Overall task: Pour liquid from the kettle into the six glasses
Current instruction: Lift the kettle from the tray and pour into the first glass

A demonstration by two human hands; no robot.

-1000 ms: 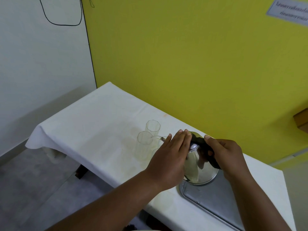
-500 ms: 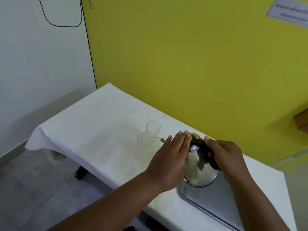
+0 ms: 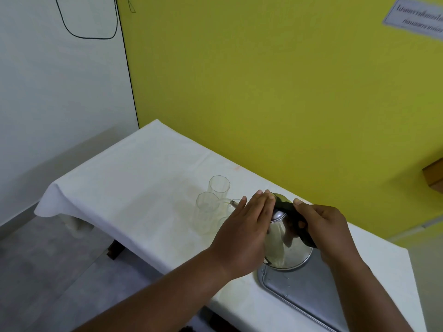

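Evidently heavy, slick steel kettle (image 3: 287,243): right hand (image 3: 328,226) clamped on its black handle (image 3: 294,220), left hand (image 3: 244,233) flat against it, glasses (image 3: 211,207) fragile.

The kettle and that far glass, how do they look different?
The kettle is shiny metal that mirrors the room; the far glass is clear, so the white cloth shows through it. The kettle is tilted with its spout toward the glasses, while the glass stands upright. The right hand grips the kettle's black handle and the left hand rests on its top; nothing touches the glass.
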